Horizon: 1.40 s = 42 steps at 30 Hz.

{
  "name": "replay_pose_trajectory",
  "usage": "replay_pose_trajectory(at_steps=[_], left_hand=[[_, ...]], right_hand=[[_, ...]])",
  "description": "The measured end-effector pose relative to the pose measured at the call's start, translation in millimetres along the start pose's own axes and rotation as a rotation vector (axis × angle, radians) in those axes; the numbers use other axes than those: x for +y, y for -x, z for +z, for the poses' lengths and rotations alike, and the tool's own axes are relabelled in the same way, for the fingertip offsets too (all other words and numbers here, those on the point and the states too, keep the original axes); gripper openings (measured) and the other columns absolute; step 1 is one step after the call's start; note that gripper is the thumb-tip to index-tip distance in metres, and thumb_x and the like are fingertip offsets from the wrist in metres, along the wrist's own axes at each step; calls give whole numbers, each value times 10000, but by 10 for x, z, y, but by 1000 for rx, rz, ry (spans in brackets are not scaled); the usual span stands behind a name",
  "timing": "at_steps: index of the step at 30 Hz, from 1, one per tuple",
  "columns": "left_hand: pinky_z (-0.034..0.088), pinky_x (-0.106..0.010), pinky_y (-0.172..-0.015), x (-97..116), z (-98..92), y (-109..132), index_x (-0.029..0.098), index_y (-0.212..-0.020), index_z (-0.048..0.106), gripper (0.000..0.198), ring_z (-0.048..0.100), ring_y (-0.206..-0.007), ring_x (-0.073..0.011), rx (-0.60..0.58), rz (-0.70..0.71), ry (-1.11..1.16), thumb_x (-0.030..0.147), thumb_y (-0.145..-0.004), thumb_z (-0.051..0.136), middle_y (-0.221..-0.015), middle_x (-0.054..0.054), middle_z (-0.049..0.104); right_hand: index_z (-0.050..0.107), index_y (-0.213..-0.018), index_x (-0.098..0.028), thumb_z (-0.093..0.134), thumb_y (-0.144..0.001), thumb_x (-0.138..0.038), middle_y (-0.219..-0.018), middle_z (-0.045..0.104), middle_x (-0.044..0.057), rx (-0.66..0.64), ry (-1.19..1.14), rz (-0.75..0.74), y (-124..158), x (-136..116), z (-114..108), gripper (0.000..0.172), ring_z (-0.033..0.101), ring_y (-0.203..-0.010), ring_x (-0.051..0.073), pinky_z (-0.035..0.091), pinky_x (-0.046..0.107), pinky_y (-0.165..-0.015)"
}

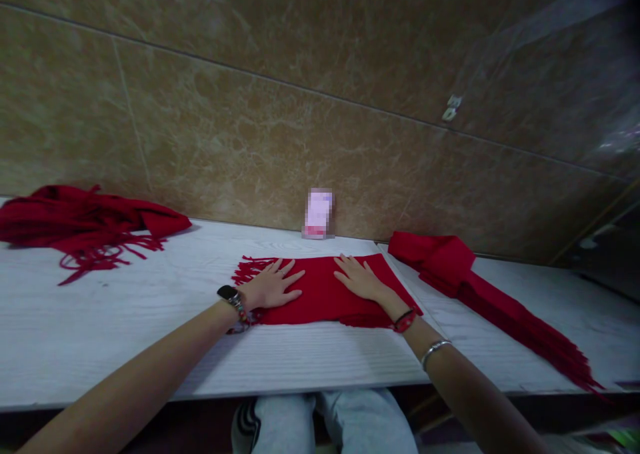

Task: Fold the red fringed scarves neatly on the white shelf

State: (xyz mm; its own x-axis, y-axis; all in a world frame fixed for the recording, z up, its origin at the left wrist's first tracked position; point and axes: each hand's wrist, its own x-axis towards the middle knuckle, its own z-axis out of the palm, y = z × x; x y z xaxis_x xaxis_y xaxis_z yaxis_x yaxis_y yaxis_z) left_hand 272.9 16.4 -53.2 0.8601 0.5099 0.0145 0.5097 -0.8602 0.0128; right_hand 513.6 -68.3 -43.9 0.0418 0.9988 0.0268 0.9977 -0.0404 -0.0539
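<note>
A red scarf (320,294) lies folded into a flat rectangle on the white table in front of me, its fringe showing at the left end. My left hand (275,285) rests flat on the fringed end with fingers spread. On the right part of the same scarf, my right hand (361,278) presses down, palm flat and fingers stretched out. Neither hand grips anything. The scarf's lower layers are hidden beneath the top one.
A crumpled red scarf (100,221) with loose fringe lies at the far left. To the right is a long, narrowly folded red scarf (500,304), its fringe near the front edge. A phone-like object (319,213), blurred, leans against the brown tiled wall (240,127). The white table (150,347) ends before my knees.
</note>
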Motion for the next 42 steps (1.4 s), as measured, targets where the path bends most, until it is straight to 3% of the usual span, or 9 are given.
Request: replay_pose_trajectory(at_steps=[7,11,16,22,25,28,30,36,42], left_hand=[[171,-504,-1037,25,-33,14,193,-1400,291,630,150,-1335,-364,-19,-28,22,559,-887,309,-1462,-162,202],[179,-517,-1027,38,-52,26,202,-1410,267,694,145,-1327,-396,-42,-38,11,625,-859,293,-1465,-173,190],[175,-537,-1018,42,-54,26,211,-1417,247,724,146,-1318,-422,-43,-65,-8,654,-845,280,-1466,-178,182],[177,-538,-1014,31,-23,20,232,-1415,251,714,150,-1319,-417,-44,-69,9,654,-841,301,-1472,-157,185],[186,-528,-1013,-3,1,8,228,-1406,274,689,196,-1314,-392,-18,-48,-10,639,-853,290,-1461,-158,222],[234,-441,-1022,-132,-32,-60,199,-1367,352,603,307,-1287,-305,40,40,-7,565,-894,277,-1425,-148,317],[280,-348,-1006,-277,-105,-148,158,-1324,412,520,403,-1226,-237,75,86,28,464,-920,296,-1368,-140,412],[375,-277,-873,-767,-324,-464,131,-1103,592,388,548,-1000,-212,3,-13,239,371,-832,452,-1102,-105,624],[396,-204,-609,-1022,-279,-624,138,-875,653,282,544,-655,-133,-150,43,382,352,-716,560,-721,-11,651]], right_hand=[[350,-1346,-53,254,-923,-372,-1414,313,215,143,102,235,127,641,18,538,277,-1310,292,255,542,-1020],[312,-1371,-62,266,-924,-379,-1441,268,195,262,82,41,211,306,-49,549,201,-1339,281,221,528,-1042],[287,-1396,-232,243,-923,-448,-1469,251,99,97,-15,-135,348,-81,-4,522,182,-1344,272,212,566,-1026],[305,-1389,-160,236,-915,-414,-1451,273,145,92,14,126,418,636,164,542,242,-1321,298,239,571,-1015],[356,-1359,-128,254,-908,-385,-1392,377,180,221,21,222,511,857,165,528,353,-1267,326,261,605,-990],[427,-1303,-95,341,-884,-336,-1362,417,193,459,63,90,641,572,35,491,338,-1278,317,255,581,-1012],[491,-1244,-93,401,-868,-297,-1331,463,174,477,48,-162,717,141,-83,436,357,-1272,276,287,502,-1032],[579,-1080,-124,550,-820,-228,-1085,631,122,275,47,-583,672,-1103,-205,282,564,-1011,211,454,350,-874],[582,-993,-142,516,-835,-166,-937,655,90,160,113,-611,446,-1355,-136,172,590,-873,197,471,287,-710]])
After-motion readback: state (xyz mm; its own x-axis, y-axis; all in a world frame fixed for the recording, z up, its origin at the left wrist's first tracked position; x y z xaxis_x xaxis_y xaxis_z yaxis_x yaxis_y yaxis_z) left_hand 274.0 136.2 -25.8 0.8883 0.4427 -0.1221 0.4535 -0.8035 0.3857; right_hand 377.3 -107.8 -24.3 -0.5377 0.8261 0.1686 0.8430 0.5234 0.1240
